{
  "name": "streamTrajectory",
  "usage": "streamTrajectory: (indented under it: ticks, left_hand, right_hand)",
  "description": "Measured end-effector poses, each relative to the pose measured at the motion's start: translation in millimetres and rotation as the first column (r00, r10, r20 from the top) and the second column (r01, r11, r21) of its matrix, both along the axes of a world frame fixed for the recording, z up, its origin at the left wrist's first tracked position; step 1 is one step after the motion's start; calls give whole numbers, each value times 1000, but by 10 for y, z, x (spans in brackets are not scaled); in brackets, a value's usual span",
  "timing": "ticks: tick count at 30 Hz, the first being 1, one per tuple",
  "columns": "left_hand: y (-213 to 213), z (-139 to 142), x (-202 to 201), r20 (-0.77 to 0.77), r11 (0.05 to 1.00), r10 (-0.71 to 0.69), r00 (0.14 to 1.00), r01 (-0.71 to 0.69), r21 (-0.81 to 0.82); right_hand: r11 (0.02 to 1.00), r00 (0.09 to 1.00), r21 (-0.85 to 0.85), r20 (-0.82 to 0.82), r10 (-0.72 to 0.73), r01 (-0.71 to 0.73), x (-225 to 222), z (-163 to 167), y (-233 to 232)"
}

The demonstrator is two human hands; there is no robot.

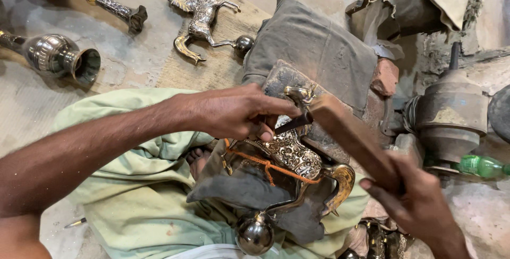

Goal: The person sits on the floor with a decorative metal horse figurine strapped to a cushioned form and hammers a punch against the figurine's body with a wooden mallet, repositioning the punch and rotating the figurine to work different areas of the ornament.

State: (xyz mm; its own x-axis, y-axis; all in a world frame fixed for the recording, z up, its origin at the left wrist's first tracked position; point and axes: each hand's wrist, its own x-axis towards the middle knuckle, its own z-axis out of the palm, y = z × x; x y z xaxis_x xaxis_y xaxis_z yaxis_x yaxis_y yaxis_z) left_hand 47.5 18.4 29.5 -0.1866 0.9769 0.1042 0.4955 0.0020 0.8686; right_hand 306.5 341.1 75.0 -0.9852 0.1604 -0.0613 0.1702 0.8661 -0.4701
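An ornate brass horse figure [292,155] lies across my lap, bound with an orange cord [265,164], its polished ball base [255,232] toward me. My left hand [234,111] pinches a small dark metal punch [293,122] against the horse near its head [298,95]. In my right hand [417,203], at lower right, I grip the handle of a wooden mallet [350,137], whose head sits right at the punch's top. A dark grey cloth [244,187] pads the figure underneath.
A second brass horse [201,19] lies on a wooden board at the top. Two brass vases [61,56] [109,4] rest on the floor at upper left. Grey cloth [313,46] drapes bricks ahead. A motor [451,113] and green bottle [478,165] stand at right.
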Motion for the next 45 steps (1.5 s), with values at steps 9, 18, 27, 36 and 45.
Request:
streamTrajectory:
  ticks: [9,18,27,36,45]
  left_hand:
    - [1,-74,-11,106,999,-33,994,36,-26]
    - [-38,-13,-7,117,994,-61,991,50,93]
    - [48,-47,23,57,990,-102,993,96,101]
    - [-1,-181,2,321,966,-71,944,-15,260]
    - [95,-219,68,120,968,-112,986,81,236]
  right_hand:
    - [956,983,-229,29,-179,181,10,26,-127]
    - [947,975,-238,-1,-222,216,48,39,5]
    - [999,999,-23,26,-45,45,37,59,-12]
    - [973,953,160,-280,-115,164,45,275,-91]
    - [975,919,211,-393,26,62,-277,310,-76]
